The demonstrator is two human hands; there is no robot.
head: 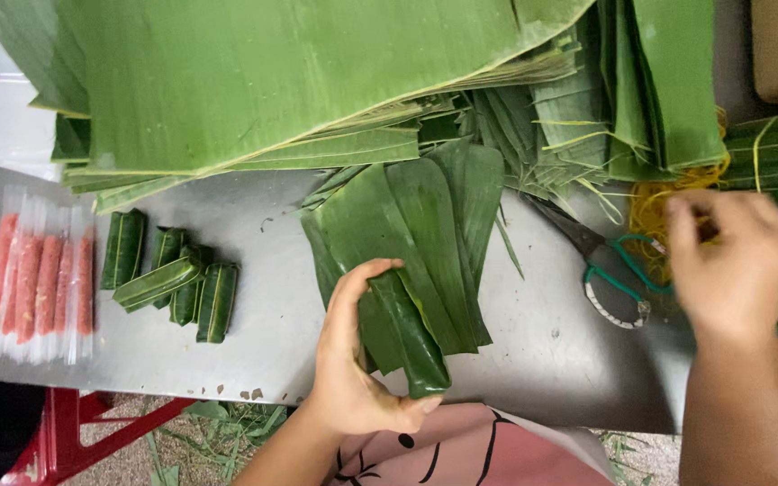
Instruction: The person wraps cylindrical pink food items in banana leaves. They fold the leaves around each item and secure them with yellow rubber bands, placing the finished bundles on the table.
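On the steel table (254,351), your left hand (353,360) is pinching a leaf roll (411,337) at six o'clock so it stays wrapped; your right hand (731,261) is closing on yellow bands (655,202) at three o'clock.

Green-handled scissors (612,270) lie on the steel table (254,202), wrapped leaf parcels (171,274) beside pink sausages in clear plastic (42,283)

Left hand (357,360) at six o'clock, fingers curled and thumb pressed in a closed grip, bare forearm running down to seven o'clock, right hand (731,261) at three o'clock, blurred, fingers bent downward, forearm dropping to five o'clock
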